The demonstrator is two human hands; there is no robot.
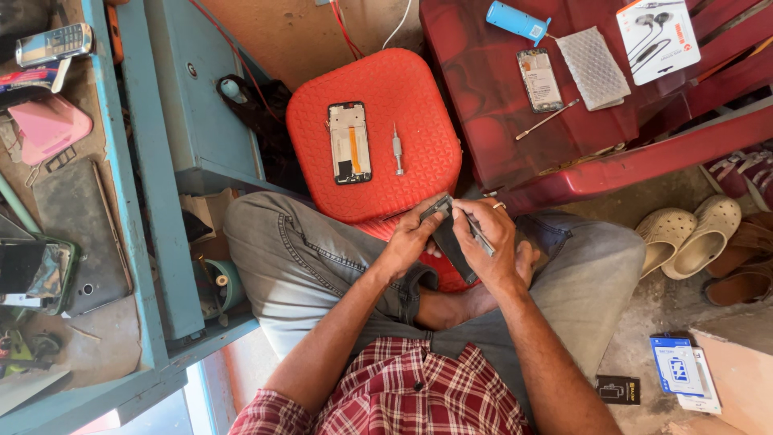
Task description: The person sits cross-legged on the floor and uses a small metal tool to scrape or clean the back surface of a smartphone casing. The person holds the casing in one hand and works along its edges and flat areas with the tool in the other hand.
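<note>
I sit cross-legged with both hands over my lap. My left hand [412, 238] grips the near end of a dark flat phone part [451, 242], held on edge. My right hand [489, 235], a ring on one finger, holds a thin metal tool [477, 232] against that part and steadies it. Just beyond my hands stands a red plastic stool [419, 97]. On it lie an opened phone body [349, 142] with its inside showing and a small silver screwdriver [397, 150].
A dark red plastic chair [499, 121] at upper right carries a phone screen [539, 79], a blue cylinder [517, 21], a white mesh pad, a thin rod and an earphone box. A blue workbench [121, 201] stands left with phones and clutter. Sandals [692, 229] lie right.
</note>
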